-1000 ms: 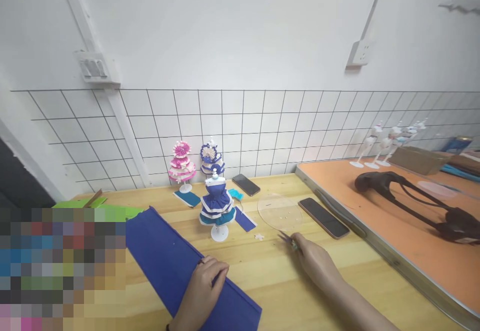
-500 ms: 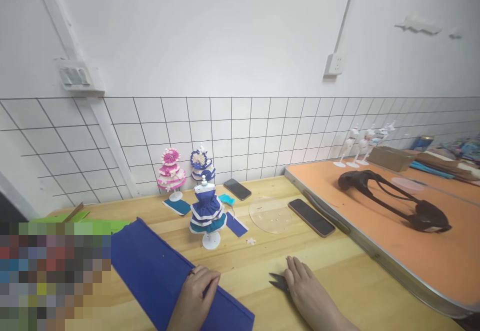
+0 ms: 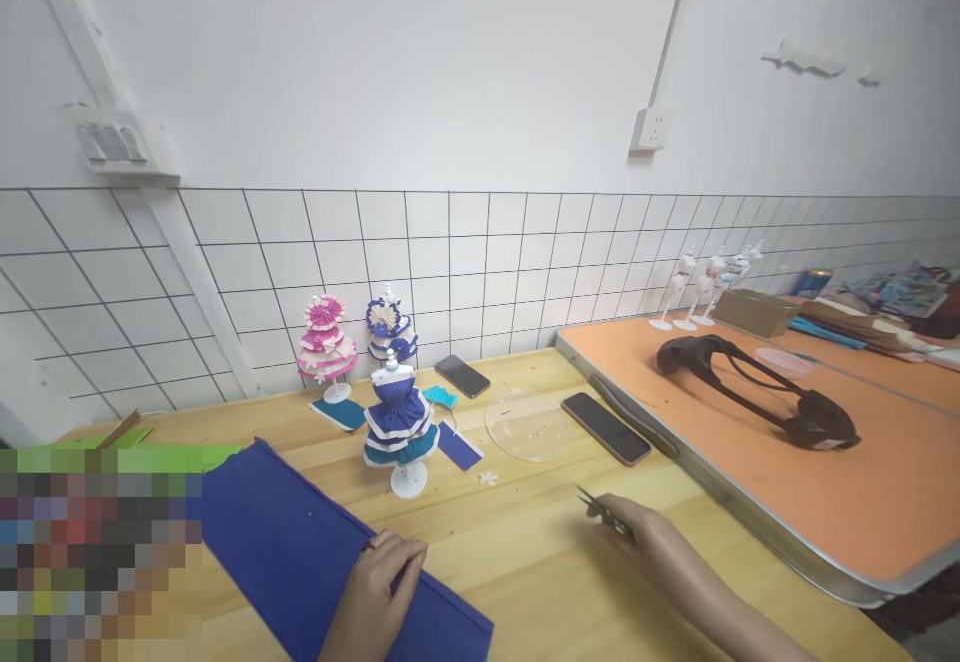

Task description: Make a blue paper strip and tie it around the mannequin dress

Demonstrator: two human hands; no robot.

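A long blue sheet (image 3: 289,532), cloth or crepe paper with a folded edge, lies slantwise at the front left. My left hand (image 3: 377,582) rests on it, its fingers curled together at the folded edge. Dark thread snips (image 3: 611,519) are gripped in my right hand (image 3: 656,542), raised slightly over the wood, with the blades pointing up and left. Beyond the sheet stands a small dress form (image 3: 401,422) in a tiered blue, white and teal dress. Behind it are a pink-dressed form (image 3: 327,347) and another blue-dressed form (image 3: 390,327).
A clear round plate (image 3: 527,425) holds tiny beads, between two phones (image 3: 463,376) (image 3: 606,428). A white flower piece (image 3: 488,479) and a blue scrap (image 3: 459,447) lie nearby. On the orange board (image 3: 720,472) at the right sits a black strap-like object (image 3: 757,392). Green sheets (image 3: 217,455) lie left.
My right hand has lifted the thread snips off the table and turned them. My left hand stays on the blue sheet. The view has shifted slightly to the right.
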